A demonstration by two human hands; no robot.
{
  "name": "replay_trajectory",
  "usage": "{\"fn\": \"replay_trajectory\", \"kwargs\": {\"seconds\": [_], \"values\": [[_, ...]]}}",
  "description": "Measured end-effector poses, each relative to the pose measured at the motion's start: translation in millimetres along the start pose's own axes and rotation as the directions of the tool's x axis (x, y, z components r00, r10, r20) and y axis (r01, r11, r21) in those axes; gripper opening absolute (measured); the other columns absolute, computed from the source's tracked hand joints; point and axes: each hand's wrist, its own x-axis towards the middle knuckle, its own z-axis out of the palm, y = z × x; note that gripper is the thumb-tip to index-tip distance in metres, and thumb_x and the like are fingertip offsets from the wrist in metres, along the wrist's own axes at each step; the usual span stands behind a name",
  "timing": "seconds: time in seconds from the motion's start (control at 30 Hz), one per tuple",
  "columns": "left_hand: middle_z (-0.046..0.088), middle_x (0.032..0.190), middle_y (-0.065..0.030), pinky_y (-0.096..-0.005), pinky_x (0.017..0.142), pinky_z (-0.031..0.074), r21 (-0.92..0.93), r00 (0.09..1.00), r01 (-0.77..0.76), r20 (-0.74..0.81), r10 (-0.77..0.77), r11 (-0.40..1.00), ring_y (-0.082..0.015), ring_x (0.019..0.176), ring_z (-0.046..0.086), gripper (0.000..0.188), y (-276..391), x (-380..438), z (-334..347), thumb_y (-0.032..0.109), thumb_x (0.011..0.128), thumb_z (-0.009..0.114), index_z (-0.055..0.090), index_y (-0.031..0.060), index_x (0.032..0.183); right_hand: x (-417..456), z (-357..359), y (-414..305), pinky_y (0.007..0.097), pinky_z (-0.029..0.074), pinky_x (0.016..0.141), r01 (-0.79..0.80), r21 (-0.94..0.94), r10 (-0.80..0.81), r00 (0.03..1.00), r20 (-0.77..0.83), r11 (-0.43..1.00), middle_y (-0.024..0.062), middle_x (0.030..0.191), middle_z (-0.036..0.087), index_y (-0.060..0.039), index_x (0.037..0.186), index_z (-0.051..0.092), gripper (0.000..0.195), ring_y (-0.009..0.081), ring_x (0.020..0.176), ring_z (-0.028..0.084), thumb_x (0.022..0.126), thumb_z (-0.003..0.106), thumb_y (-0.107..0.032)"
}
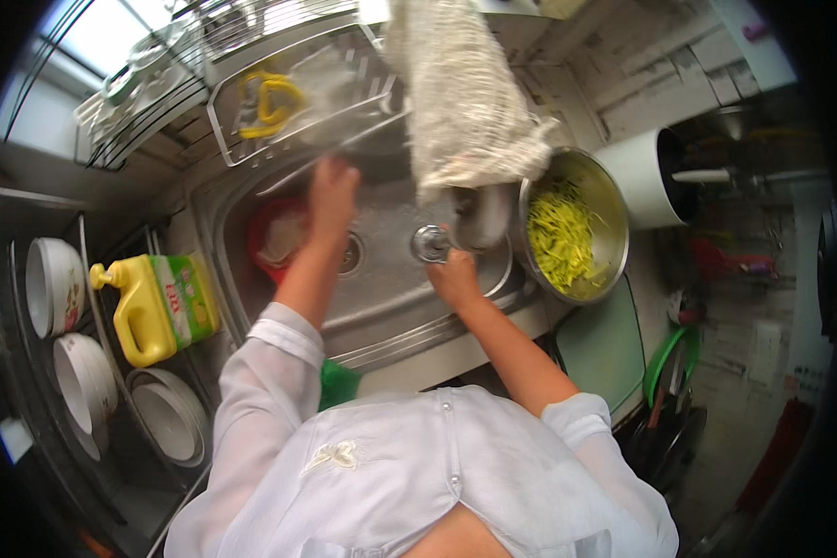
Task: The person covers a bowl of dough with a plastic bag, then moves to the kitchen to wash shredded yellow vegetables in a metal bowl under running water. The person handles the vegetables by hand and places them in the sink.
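Observation:
My left hand (335,185) is blurred over the left half of the stainless steel sink (390,307), just right of a red plastic basin (261,234) with something whitish in it. Its fingers are too smeared to show whether they hold anything. Lower right, my right hand (457,273) has its fingers closed at a small round shiny object (431,243), glass or metal. Right behind that hand is a rounded metal piece (485,223), partly covered by a hanging cream knitted cloth (467,104). The drain (351,254) shows between my hands.
A steel bowl (610,254) of shredded yellow-green vegetable stands at the sink's right, beside a white cylindrical container (635,178). A wire basket (223,143) holding yellow-handled items sits behind. To the left are a yellow detergent jug (136,314) and racked white bowls (59,286).

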Motion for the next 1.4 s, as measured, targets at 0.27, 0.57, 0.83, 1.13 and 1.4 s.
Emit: {"fn": "replay_trajectory", "kwargs": {"seconds": [0.27, 0.57, 0.83, 1.13, 1.4], "values": [[0.069, 0.101, -0.0103, -0.0274, 0.084, 0.047, 0.062, 0.990, -0.081, 0.118, 0.074, 0.995, -0.0161, 0.092, 0.063, 0.041, 24.5, 5.3, 17.9, 0.008, 0.082, 0.057, 0.058, -0.0029, 0.121, -40.2, -38.9, -33.5, 0.0407, 0.048, 0.086, 0.035, 0.015, -0.038, 0.963, 0.268, 0.999, 0.0184, 0.099, 0.064, -0.0040, 0.109, 0.063, 0.033, 0.0343, 0.098, 0.061, 0.081, 0.063, -0.021], [0.061, 0.095, -0.0030, -0.0262, 0.068, 0.050, -0.104, 0.965, 0.198, 0.197, -0.175, 0.975, -0.0127, 0.081, 0.060, 0.025, -21.3, -77.2, -21.1, 0.009, 0.089, 0.058, 0.058, 0.0018, 0.113, -22.8, -239.2, 23.0, 0.0404, 0.049, 0.085, -0.037, -0.229, -0.029, 0.959, -0.281, 0.973, 0.0178, 0.114, 0.063, -0.0037, 0.113, 0.062, 0.039, 0.0310, 0.101, 0.062, 0.086, 0.064, -0.031], [0.050, 0.125, -0.0152, -0.0385, 0.075, 0.057, -0.100, 0.710, 0.573, 0.556, -0.432, 0.813, -0.0260, 0.097, 0.062, 0.064, 73.2, -207.8, 122.8, 0.014, 0.091, 0.060, 0.025, 0.0062, 0.143, 46.8, -191.9, 53.5, 0.0469, 0.046, 0.088, 0.179, -0.683, -0.093, 0.983, 0.161, 0.708, 0.0207, 0.116, 0.052, -0.0116, 0.123, 0.055, 0.063, 0.0358, 0.107, 0.053, 0.070, 0.072, -0.040], [0.056, 0.110, -0.0111, -0.0353, 0.065, 0.061, -0.133, 0.815, 0.446, 0.469, -0.340, 0.885, -0.0232, 0.094, 0.063, 0.062, 79.6, -213.3, 188.6, 0.000, 0.084, 0.061, 0.030, 0.0062, 0.137, 25.8, -263.6, 102.7, 0.0450, 0.050, 0.075, 0.272, -0.315, -0.256, 0.962, 0.094, 0.909, 0.0192, 0.095, 0.062, -0.0095, 0.106, 0.055, 0.031, 0.0378, 0.088, 0.061, 0.075, 0.064, -0.013], [0.056, 0.110, -0.0096, -0.0359, 0.067, 0.061, -0.106, 0.799, 0.449, 0.492, -0.345, 0.887, -0.0221, 0.092, 0.063, 0.060, 79.3, -208.3, 183.2, 0.001, 0.084, 0.061, 0.034, 0.0083, 0.136, -35.0, -264.6, 104.1, 0.0514, 0.043, 0.093, 0.502, -0.503, -0.311, 0.854, 0.417, 0.703, 0.0218, 0.138, 0.036, -0.0190, 0.138, 0.041, 0.088, 0.0431, 0.123, 0.039, 0.062, 0.081, -0.040]]}}
